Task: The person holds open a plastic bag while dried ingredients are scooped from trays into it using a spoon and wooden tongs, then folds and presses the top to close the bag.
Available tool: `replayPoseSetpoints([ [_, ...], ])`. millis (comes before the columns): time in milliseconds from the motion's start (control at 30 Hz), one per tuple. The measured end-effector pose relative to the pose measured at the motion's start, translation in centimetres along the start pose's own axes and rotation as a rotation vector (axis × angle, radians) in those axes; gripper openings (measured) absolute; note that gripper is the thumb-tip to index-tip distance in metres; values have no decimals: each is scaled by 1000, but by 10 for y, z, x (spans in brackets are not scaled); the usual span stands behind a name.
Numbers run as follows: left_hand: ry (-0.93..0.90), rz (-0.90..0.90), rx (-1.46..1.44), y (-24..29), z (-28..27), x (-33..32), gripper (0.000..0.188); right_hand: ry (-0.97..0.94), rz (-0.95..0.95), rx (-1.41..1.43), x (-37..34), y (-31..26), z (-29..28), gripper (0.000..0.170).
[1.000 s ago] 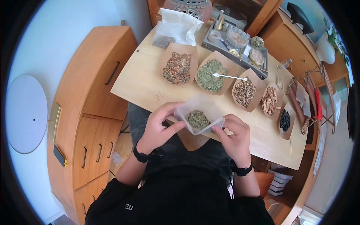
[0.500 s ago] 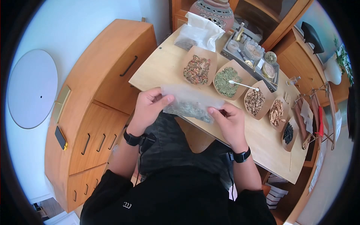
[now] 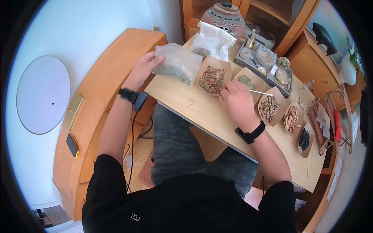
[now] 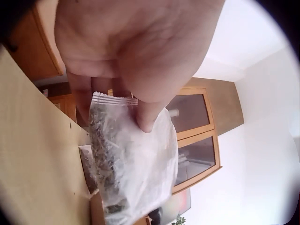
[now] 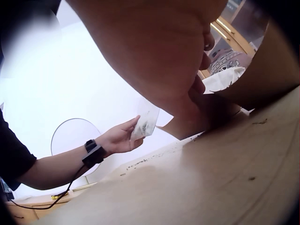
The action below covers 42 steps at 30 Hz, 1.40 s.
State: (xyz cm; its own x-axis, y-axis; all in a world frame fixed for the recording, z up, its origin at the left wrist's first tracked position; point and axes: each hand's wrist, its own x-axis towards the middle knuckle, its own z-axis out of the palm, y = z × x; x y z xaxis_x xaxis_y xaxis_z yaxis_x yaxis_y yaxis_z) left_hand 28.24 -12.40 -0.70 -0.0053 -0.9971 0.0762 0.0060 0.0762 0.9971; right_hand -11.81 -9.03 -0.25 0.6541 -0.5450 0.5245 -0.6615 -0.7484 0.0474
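A translucent pouch with green dried herbs gathered low inside hangs from my left hand above the table's left end. In the left wrist view its ribbed edge lies at the fingers, and the thumb presses on the pouch. My right hand reaches down with bent fingers between the paper tray of mixed red-brown herbs and the paper tray of green herbs, partly covering the latter. In the right wrist view the right hand hides its fingertips; I cannot tell whether they pinch a tray edge.
A small white spoon lies across the green herbs. Farther right are trays of brown pieces, pale chips and black sticks. Behind stand a white bag and a grey tray of jars. Crumbs dot the table.
Both hands held the pouch in front of the body, its open mouth facing up, then flattened between them. My left hand has carried it left and forward; the right has let go and moved to the trays.
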Motion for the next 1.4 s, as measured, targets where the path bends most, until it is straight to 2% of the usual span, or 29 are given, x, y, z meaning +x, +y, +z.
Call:
replayPoseSetpoints([
  [67,-63,-32,22,-1,2,24,44,-11,9,-20,-2,-1,3,4],
  [300,-114,-152,120,0,27,81,41,30,44,-60,-1,-2,2,3],
  [400,-117,-170,133,-2,39,94,40,-18,87,-34,-5,0,0,4],
  [467,-14,-102,176,-14,45,104,35,-23,105,-17,-6,0,-5,4],
  [500,-5,-70,154,-24,44,112,43,-35,110,11,-6,-1,-8,4],
  [533,-22,-62,154,-24,51,111,43,-31,123,-2,-6,-3,-11,4],
  [600,160,10,346,-29,68,101,61,125,138,193,-7,-11,-23,4],
  [633,125,46,305,-54,58,112,77,185,150,243,-10,-15,-34,5],
  [733,177,218,324,-72,61,109,80,182,236,339,-43,-18,-68,9],
  [800,157,255,303,-78,55,108,80,211,306,333,-74,-13,-91,14],
  [867,174,125,504,-65,56,97,79,175,517,333,-117,-6,-109,15],
  [933,194,89,474,-59,60,90,80,311,745,367,-154,0,-115,16],
  [967,223,51,452,-56,61,88,80,310,754,363,-169,1,-123,16],
  [1000,214,51,451,-55,61,89,80,313,958,383,-184,2,-134,16],
  [1033,329,69,565,-53,59,92,81,318,1159,401,-199,4,-142,16],
  [1067,449,86,676,-52,57,94,82,320,1161,397,-217,9,-147,16],
  [1100,462,230,732,-51,57,94,83,315,1107,290,-237,14,-149,16],
  [1133,473,220,719,-43,73,81,83,300,1040,180,-253,18,-154,17],
  [1200,527,622,1001,-2,137,35,70,235,995,130,-280,20,-164,17],
  [1267,189,573,461,28,197,-18,46,181,959,81,-283,24,-177,19],
  [1333,-153,990,175,23,246,-51,22,529,1078,311,-259,9,-181,26],
  [1400,-273,1065,121,27,293,-83,38,657,821,325,-221,-7,-185,42],
])
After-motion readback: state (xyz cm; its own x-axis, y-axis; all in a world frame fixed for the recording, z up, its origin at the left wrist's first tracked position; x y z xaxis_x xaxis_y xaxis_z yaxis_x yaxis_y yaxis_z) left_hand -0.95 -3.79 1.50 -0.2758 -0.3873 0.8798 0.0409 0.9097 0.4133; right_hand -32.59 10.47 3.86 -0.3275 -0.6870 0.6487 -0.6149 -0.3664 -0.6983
